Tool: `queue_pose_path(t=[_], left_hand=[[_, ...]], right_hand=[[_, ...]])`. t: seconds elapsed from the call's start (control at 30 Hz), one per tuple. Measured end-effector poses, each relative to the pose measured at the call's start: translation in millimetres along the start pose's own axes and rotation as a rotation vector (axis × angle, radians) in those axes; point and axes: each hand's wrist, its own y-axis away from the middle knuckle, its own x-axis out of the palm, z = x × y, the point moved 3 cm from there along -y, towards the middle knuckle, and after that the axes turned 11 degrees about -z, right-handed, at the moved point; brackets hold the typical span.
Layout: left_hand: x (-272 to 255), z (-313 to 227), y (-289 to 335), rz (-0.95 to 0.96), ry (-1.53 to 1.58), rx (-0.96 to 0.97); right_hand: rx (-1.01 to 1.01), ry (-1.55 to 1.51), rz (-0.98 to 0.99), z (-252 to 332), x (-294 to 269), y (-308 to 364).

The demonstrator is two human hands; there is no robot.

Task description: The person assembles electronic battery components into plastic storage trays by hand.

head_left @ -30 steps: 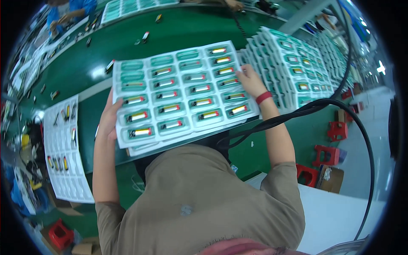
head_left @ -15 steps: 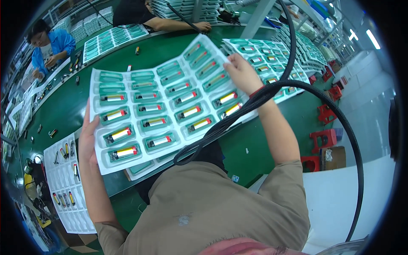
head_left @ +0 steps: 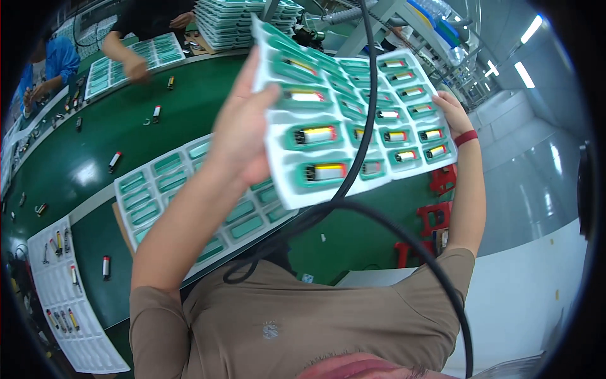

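Observation:
Both my hands hold up a white plastic blister tray [head_left: 282, 177] with green-looking pockets, tilted and bent across its width. Small battery-like cells with yellow, silver and red parts lie in many pockets. My left hand [head_left: 243, 123] grips the left edge, thumb on top. At the right edge, my right hand [head_left: 451, 114] pinches the rim, partly hidden behind it. Below my left forearm, a second blister tray [head_left: 144, 165] lies on the green table, its visible pockets showing no cells. A black cable [head_left: 369, 95] hangs across the view in front of the held tray.
Loose cells [head_left: 114, 162] are scattered over the green table [head_left: 82, 161]. A white tray [head_left: 79, 284] with several parts stands lower left. Across the table, a co-worker's hand [head_left: 136, 68] is over another tray [head_left: 167, 50], near stacked trays [head_left: 221, 28]. Red stools [head_left: 435, 218] stand right.
The held tray has moved up and to the right, uncovering the tray on the table. My left arm now reaches across that lower tray. The co-worker's arm has shifted, and the view has turned.

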Motion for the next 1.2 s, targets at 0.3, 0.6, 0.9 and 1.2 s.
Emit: queue_pose_path(t=[0.3, 0.6, 0.9, 1.2], left_hand=[[41.8, 170.5, -70.9, 0.024, 0.184, -0.136], [25.3, 210.4, -88.0, -0.095, 0.144, -0.018], [22.2, 145.2, -46.9, -0.042, -0.15, -0.133], [-152.1, -27.1, 11.3, 0.186, -1.315, 0.158]], right_hand=[[0.087, 0.109, 0.036, -77.3, -100.8, -123.5], [0.104, 0.087, 0.11, -162.9, -59.8, -223.0], [-0.638, 0.864, -0.169, -170.1, -63.6, -191.2], [-0.766, 0.676, -0.058, 34.3, 201.1, 193.2]])
